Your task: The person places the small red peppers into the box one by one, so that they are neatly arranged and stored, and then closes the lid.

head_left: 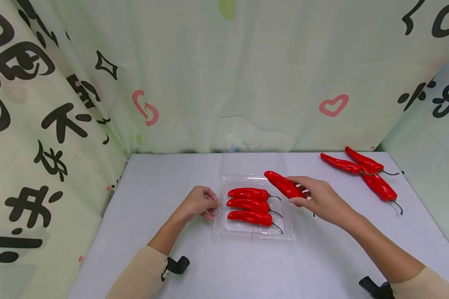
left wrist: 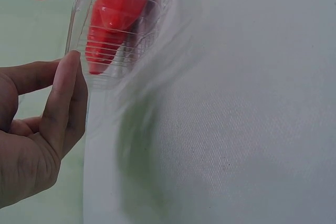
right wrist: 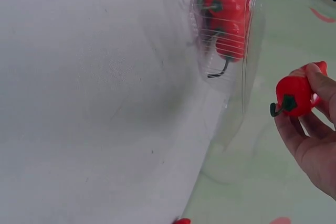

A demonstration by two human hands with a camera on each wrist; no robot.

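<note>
A red chili pepper (head_left: 284, 185) is held up in my right hand (head_left: 321, 199), its thumb and fingers around the stem end, above the right side of a clear plastic box (head_left: 254, 232). The right wrist view shows that chili pepper's green stem (right wrist: 289, 103) facing the camera. Inside the box, three red chili peppers (head_left: 248, 205) lie side by side with stems to the right. At the box's left rim, my left hand (head_left: 200, 203) pinches the edge between thumb and fingertips; the left wrist view shows the fingertips (left wrist: 68, 64) there.
Three more red chili peppers (head_left: 379, 187) lie in a loose pile at the table's back right. The box's clear lid (head_left: 250, 164) stands open toward the curtain (head_left: 247, 83) behind the white table (head_left: 164, 174).
</note>
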